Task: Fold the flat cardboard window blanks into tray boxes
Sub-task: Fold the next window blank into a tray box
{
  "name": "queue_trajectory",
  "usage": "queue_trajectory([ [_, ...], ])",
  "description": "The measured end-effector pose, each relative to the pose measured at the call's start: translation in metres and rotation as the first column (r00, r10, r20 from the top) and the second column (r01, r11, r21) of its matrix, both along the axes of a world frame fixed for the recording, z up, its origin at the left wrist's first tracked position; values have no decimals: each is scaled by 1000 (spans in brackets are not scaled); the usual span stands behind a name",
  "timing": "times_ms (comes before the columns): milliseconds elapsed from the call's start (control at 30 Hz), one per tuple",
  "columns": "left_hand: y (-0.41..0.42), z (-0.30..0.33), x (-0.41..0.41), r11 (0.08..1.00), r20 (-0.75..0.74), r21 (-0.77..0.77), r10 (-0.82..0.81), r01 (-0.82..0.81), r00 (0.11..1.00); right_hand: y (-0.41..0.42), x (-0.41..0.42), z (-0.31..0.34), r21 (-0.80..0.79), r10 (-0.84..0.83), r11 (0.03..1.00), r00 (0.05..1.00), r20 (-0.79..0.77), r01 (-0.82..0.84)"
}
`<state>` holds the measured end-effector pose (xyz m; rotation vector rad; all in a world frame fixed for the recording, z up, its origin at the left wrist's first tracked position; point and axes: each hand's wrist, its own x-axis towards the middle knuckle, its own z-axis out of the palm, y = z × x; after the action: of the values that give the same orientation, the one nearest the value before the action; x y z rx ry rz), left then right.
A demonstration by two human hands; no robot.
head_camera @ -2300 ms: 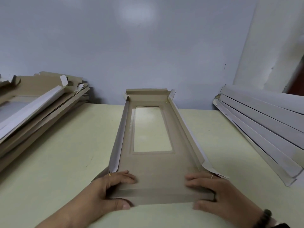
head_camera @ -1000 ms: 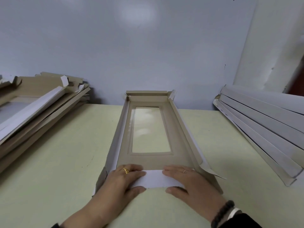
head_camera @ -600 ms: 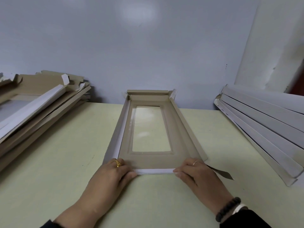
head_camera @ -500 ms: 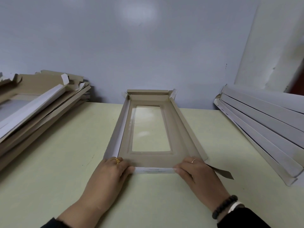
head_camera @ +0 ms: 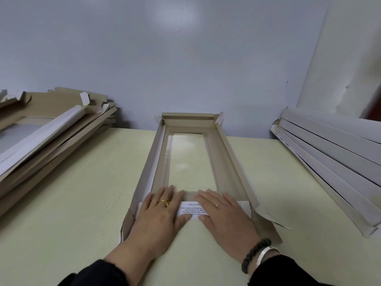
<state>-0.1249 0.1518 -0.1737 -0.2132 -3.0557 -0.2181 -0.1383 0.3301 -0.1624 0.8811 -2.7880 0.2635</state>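
The table (head_camera: 68, 203) carries three lots of card: a heap of blanks (head_camera: 47, 129) at far left, a stack (head_camera: 334, 162) of white-faced ones leaning at right, and between them the tray (head_camera: 191, 162) being made, lying lengthwise away from the person, its far end against the wall.

Half a second ago both hands were pinching the near end wall up by its corners, fingers curled on the thin white edge. Now that wall's flap (head_camera: 191, 209) is turned over into the tray and shows its printed white face, and both hands lie flat on it. I take that as the near end being pressed home, which would leave the last wall of this box locked.

The left hand (head_camera: 158, 215) is spread, palm down, on the flap's left half; the right hand (head_camera: 222, 215) likewise on the right half, fingertips reaching the window's near rim. Neither grasps anything. The right near corner tab (head_camera: 274, 220) splays outward, untucked.
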Motion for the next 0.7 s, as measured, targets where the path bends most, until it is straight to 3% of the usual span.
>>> queue_trajectory([
  [133, -6, -2, -1, 1000, 66, -11, -5, 5, 998, 8, -8, -10, 14, -59, 998, 984, 171, 58],
  [367, -11, -2, 1, 999, 21, 51, -9, 8, 1000, 28, -10, -9, 29, -143, 990, 973, 182, 140],
  [467, -15, 2, 5, 995, -97, 86, -42, 51, 994, 29, -8, -7, -79, -142, 986, 985, 99, 150],
  [533, -16, 9, 9, 990, -183, 105, -71, 91, 981, 29, -2, -2, -182, -158, 972, 987, -34, 149],
  [700, -15, 21, 23, 967, -275, 221, -62, 126, 959, 23, 8, 4, -144, -147, 983, 961, -236, 115],
])
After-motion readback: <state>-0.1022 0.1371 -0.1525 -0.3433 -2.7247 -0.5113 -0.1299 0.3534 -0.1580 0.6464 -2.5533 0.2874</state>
